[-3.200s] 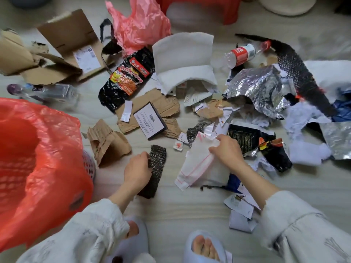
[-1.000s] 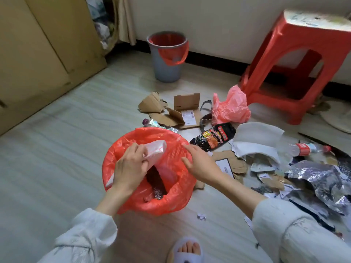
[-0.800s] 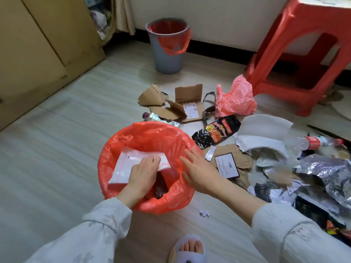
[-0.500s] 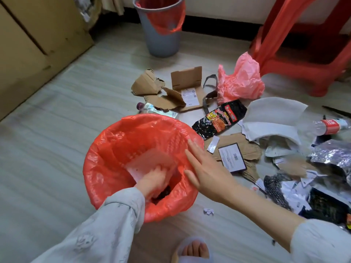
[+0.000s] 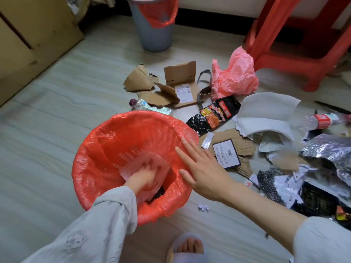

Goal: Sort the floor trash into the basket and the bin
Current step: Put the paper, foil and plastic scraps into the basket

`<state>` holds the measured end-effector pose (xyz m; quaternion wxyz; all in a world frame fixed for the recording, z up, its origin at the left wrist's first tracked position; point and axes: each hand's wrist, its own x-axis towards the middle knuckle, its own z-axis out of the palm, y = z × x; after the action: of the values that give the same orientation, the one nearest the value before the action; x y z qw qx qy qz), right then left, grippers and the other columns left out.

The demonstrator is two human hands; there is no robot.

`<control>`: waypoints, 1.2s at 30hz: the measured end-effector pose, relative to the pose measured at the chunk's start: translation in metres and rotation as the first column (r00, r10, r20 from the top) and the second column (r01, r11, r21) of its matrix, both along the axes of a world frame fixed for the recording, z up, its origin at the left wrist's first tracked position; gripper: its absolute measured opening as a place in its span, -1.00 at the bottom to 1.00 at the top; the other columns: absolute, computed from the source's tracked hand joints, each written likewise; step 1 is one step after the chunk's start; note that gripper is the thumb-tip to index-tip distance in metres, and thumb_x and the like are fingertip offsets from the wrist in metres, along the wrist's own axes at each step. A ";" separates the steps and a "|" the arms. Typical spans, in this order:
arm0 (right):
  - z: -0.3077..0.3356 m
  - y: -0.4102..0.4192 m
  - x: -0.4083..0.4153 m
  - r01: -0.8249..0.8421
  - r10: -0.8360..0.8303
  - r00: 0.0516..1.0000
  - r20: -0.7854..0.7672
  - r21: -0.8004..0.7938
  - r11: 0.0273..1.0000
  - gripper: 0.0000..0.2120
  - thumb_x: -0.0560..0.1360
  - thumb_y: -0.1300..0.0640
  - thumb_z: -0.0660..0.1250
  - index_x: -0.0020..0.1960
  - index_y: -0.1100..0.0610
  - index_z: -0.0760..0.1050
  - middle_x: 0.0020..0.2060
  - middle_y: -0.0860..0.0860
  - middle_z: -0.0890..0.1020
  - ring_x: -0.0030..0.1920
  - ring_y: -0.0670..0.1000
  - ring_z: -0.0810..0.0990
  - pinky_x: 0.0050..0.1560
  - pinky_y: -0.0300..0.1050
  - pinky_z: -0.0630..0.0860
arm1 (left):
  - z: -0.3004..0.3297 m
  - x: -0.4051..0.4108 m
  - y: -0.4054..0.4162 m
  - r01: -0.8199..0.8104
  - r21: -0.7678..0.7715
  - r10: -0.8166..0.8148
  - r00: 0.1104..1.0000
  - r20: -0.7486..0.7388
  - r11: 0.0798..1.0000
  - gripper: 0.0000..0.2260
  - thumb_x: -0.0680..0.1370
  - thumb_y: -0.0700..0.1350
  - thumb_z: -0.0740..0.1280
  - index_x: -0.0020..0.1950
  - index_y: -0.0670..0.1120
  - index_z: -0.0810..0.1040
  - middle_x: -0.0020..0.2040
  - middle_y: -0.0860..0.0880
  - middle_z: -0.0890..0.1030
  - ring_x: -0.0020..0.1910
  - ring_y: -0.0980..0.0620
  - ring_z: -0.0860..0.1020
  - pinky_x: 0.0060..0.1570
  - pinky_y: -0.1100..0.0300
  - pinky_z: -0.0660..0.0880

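Observation:
The basket (image 5: 91, 149), lined with a red plastic bag, stands on the floor in front of me. My left hand (image 5: 141, 180) is deep inside it, its straight fingers showing through a translucent white wrapper (image 5: 131, 168) that it pushes down onto dark trash. My right hand (image 5: 201, 168) rests flat on the basket's right rim, fingers spread and holding nothing. The grey bin (image 5: 153, 33), also with a red liner, stands at the back by the wall.
Trash lies right of the basket: torn cardboard box (image 5: 180, 78), pink bag (image 5: 233, 74), black snack packet (image 5: 214, 114), white foam sheet (image 5: 266, 111), silver foil (image 5: 330, 150), two plastic bottles (image 5: 321, 119) (image 5: 150, 107). A red stool (image 5: 296, 44) stands back right, a wooden cabinet (image 5: 28, 44) left.
I carried the dark net piece and the white wrapper from the floor pile to the basket. My left hand has sunk deeper, pushing the wrapper down. My right hand stays on the rim.

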<state>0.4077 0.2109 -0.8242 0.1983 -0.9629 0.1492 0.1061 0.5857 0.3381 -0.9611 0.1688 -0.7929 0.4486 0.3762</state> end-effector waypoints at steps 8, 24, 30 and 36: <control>0.057 -0.021 -0.047 0.226 -0.226 0.974 -0.012 0.036 0.973 -0.49 0.59 -0.01 0.10 0.50 0.05 0.07 0.46 0.07 0.22 0.42 0.10 0.24 0.35 0.06 0.29 | 0.147 -0.059 -0.016 -0.063 -0.898 0.235 0.971 0.046 0.436 -0.64 0.46 -0.34 0.24 0.26 -0.19 0.45 0.20 -0.15 0.48 0.15 -0.12 0.49 0.15 0.01 0.46; -0.049 -0.034 -0.300 0.789 -0.729 0.604 -0.323 0.108 0.605 -0.69 0.54 0.15 0.21 0.26 0.17 0.42 0.20 0.16 0.53 0.20 0.16 0.47 0.09 -0.06 0.39 | 0.050 -0.222 -0.083 0.142 -0.476 -0.206 0.975 -0.085 0.868 -0.53 0.53 -0.20 0.21 0.43 0.00 0.26 0.39 -0.12 0.28 0.33 -0.14 0.31 0.24 -0.05 0.37; -0.126 -0.050 -0.294 0.874 -0.812 0.462 -0.356 0.023 0.486 -0.54 0.56 -0.01 0.18 0.38 0.17 0.26 0.30 0.16 0.39 0.30 0.18 0.35 0.20 0.02 0.37 | -0.015 -0.216 -0.072 0.149 -0.200 -0.151 0.988 0.005 0.968 -0.36 0.53 -0.26 0.18 0.49 0.20 0.04 0.53 -0.11 -0.05 0.50 -0.15 -0.05 0.34 -0.22 0.21; -0.163 -0.070 -0.247 0.900 -0.888 0.384 -0.252 -0.112 0.421 -0.36 0.50 -0.18 0.23 0.40 0.21 0.18 0.36 0.14 0.27 0.31 0.17 0.28 0.22 0.06 0.34 | -0.040 -0.189 -0.058 0.052 -0.315 -0.056 0.998 -0.003 0.948 -0.50 0.51 -0.27 0.25 0.42 0.05 0.31 0.39 -0.23 0.23 0.31 -0.25 0.25 0.25 -0.07 0.34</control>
<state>0.1605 0.1404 -0.9870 0.2221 -0.7016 0.6669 0.1174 0.3963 0.2799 -1.0015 0.0478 -0.7949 0.5253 0.2999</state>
